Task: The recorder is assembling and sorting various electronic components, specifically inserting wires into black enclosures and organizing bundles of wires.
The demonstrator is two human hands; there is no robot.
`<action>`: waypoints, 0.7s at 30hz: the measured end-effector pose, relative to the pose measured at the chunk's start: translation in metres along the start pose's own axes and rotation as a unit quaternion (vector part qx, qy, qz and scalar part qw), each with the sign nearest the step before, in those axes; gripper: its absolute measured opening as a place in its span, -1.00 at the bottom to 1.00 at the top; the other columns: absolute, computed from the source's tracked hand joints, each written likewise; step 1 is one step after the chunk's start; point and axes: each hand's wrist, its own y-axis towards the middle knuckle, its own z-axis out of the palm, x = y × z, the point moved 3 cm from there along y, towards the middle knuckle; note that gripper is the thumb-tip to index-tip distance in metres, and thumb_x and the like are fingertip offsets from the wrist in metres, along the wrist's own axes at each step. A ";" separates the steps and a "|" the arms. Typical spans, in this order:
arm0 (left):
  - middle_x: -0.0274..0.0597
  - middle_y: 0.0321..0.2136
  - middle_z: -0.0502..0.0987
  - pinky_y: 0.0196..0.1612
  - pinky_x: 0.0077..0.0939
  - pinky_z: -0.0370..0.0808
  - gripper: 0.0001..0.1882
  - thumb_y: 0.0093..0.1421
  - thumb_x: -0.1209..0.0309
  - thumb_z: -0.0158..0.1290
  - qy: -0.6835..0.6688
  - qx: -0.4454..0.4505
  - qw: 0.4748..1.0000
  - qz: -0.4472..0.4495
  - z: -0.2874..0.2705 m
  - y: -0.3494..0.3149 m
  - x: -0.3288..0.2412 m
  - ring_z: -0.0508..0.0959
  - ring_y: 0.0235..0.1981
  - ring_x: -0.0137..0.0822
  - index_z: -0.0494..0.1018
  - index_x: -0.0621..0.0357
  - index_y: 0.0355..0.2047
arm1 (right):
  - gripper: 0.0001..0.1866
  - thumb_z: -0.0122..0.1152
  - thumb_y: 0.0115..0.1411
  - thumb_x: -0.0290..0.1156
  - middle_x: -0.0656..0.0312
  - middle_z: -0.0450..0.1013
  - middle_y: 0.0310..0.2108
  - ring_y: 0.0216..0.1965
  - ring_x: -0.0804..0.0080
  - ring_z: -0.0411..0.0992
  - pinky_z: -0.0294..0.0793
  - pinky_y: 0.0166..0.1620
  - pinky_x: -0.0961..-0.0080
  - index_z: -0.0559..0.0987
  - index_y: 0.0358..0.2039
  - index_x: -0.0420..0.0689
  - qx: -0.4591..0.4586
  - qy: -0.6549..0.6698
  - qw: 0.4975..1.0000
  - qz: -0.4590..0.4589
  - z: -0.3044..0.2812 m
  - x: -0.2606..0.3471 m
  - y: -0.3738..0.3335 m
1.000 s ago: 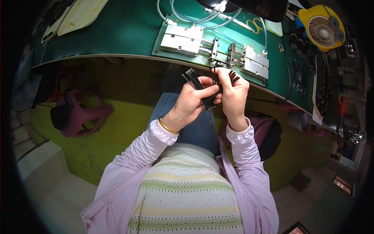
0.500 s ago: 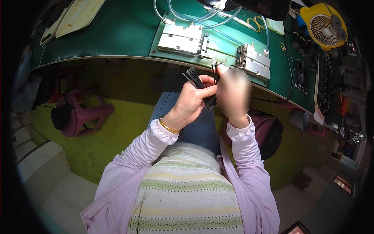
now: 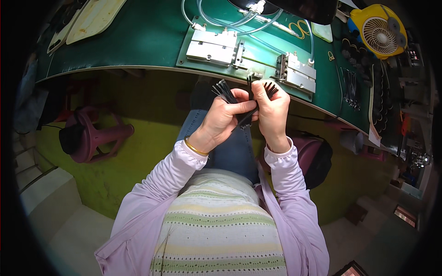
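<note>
In front of the bench edge, my left hand [image 3: 218,120] is closed around a bundle of thin black strips [image 3: 223,90]. The bundle's upper ends fan out above the fingers, and its lower ends show below them. My right hand [image 3: 275,116] is beside it, almost touching, with thumb and fingers pinched on more black strips [image 3: 270,87]. A few strips stand upright between the two hands. The strips' exact kind is too small to make out. Just beyond the hands lies a metal clamping fixture [image 3: 212,46] with two silver blocks on a plate.
Clear air tubes [image 3: 209,17] run to the fixture on the green bench [image 3: 133,43]. To the right are a yellow fan [image 3: 383,33] and rows of dark parts [image 3: 352,89]. A cream tray [image 3: 94,18] lies far left. Purple stools [image 3: 99,133] stand on the floor below.
My right hand has shifted slightly left and turned, and black strips now show fanned out above its fingers. My left hand keeps its bundle, almost in the same place.
</note>
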 end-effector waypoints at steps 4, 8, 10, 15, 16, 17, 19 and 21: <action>-0.18 -0.55 0.42 -0.46 -0.56 0.41 -0.91 -0.03 0.61 0.03 0.010 0.017 1.000 -0.001 0.000 -0.001 -0.003 0.46 -0.55 -0.35 0.34 0.28 -0.48 | -0.81 0.08 0.08 -0.38 0.45 0.24 -0.70 -0.76 0.80 0.08 0.01 -0.75 0.81 0.41 -0.60 -0.20 -0.007 -0.002 1.000 0.028 0.002 0.004 -0.006; -0.18 -0.55 0.42 -0.48 -0.57 0.40 -0.91 -0.04 0.60 0.03 0.015 0.018 1.000 0.000 -0.002 0.000 0.000 0.45 -0.56 -0.35 0.35 0.27 -0.49 | -0.78 0.10 0.06 -0.38 0.38 0.29 -0.79 -0.85 0.76 0.16 0.10 -0.81 0.81 0.46 -0.62 -0.24 -0.032 0.013 0.999 0.021 0.002 0.004 -0.004; -0.18 -0.56 0.42 -0.48 -0.57 0.40 -0.91 -0.04 0.60 0.03 0.016 0.018 1.000 0.000 -0.003 0.000 0.000 0.45 -0.57 -0.35 0.35 0.27 -0.49 | -0.79 0.09 0.06 -0.38 0.38 0.29 -0.78 -0.85 0.75 0.17 0.10 -0.81 0.80 0.47 -0.60 -0.25 -0.026 0.009 0.999 0.030 0.002 0.004 -0.004; -0.20 -0.55 0.42 -0.49 -0.58 0.41 -0.89 -0.04 0.59 0.04 0.028 0.007 1.000 -0.006 -0.003 0.001 0.000 0.46 -0.56 -0.36 0.34 0.27 -0.46 | -0.80 0.06 0.07 -0.39 0.37 0.30 -0.77 -0.85 0.74 0.17 0.11 -0.83 0.79 0.50 -0.55 -0.27 -0.031 -0.013 0.999 0.041 0.000 0.002 -0.003; -0.20 -0.55 0.42 -0.49 -0.59 0.42 -0.88 -0.03 0.59 0.04 0.024 -0.004 1.000 -0.007 -0.002 0.001 0.001 0.46 -0.56 -0.37 0.34 0.27 -0.46 | -0.80 0.06 0.07 -0.38 0.37 0.30 -0.77 -0.85 0.74 0.17 0.12 -0.83 0.78 0.50 -0.54 -0.27 -0.040 -0.019 0.998 0.038 -0.001 0.002 -0.003; -0.21 -0.55 0.42 -0.49 -0.59 0.43 -0.88 -0.03 0.59 0.04 0.019 -0.015 1.000 -0.008 -0.002 0.001 0.001 0.47 -0.55 -0.37 0.34 0.27 -0.45 | -0.80 0.06 0.07 -0.38 0.37 0.30 -0.77 -0.85 0.74 0.17 0.12 -0.83 0.78 0.50 -0.54 -0.27 -0.040 -0.019 0.998 0.038 -0.001 0.001 -0.002; -0.21 -0.55 0.42 -0.48 -0.60 0.43 -0.88 -0.03 0.58 0.04 0.021 -0.011 1.000 -0.009 -0.001 0.002 0.000 0.47 -0.55 -0.38 0.34 0.27 -0.45 | -0.79 0.06 0.07 -0.37 0.36 0.30 -0.77 -0.85 0.73 0.17 0.12 -0.84 0.78 0.50 -0.56 -0.27 -0.056 -0.008 0.997 0.054 -0.002 -0.001 -0.001; -0.21 -0.55 0.43 -0.48 -0.61 0.44 -0.89 -0.02 0.58 0.04 0.025 -0.004 1.000 -0.011 -0.001 0.002 0.000 0.48 -0.55 -0.39 0.34 0.27 -0.45 | -0.78 0.06 0.06 -0.37 0.35 0.30 -0.78 -0.85 0.73 0.17 0.11 -0.84 0.77 0.50 -0.56 -0.27 -0.063 -0.002 0.996 0.063 -0.003 -0.002 0.000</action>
